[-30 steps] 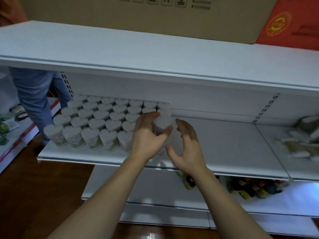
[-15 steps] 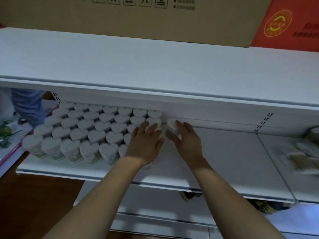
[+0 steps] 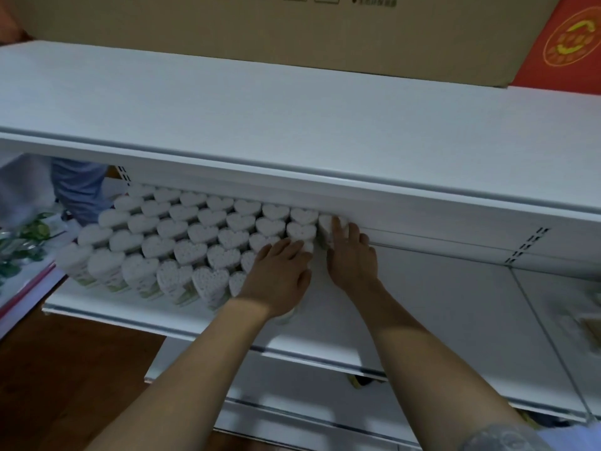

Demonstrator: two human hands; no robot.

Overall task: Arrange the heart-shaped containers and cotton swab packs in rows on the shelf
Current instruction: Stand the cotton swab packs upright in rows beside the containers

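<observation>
Several white heart-shaped containers [image 3: 195,236] stand in tight rows on the left part of the middle shelf [image 3: 439,320]. My left hand [image 3: 276,275] lies palm down, fingers apart, on the containers at the right end of the front rows; one container [image 3: 287,315] peeks out under its wrist. My right hand [image 3: 353,258] reaches to the shelf's back wall. Its fingers hold one more heart-shaped container [image 3: 323,231] against the right end of the back row; the thumb is hidden. Blurred cotton swab packs [image 3: 588,320] lie at the far right.
The upper shelf [image 3: 292,125] overhangs the rows and carries a cardboard box [image 3: 292,30] and a red box [image 3: 569,43]. A person in blue trousers [image 3: 78,187] stands behind the left end. Green packets [image 3: 22,242] lie at the left. Small items [image 3: 357,380] sit on the lower shelf.
My right hand has carried the container from the shelf's front to the back row's right end. My left hand has moved forward onto the front rows. The view has shifted closer and rightward.
</observation>
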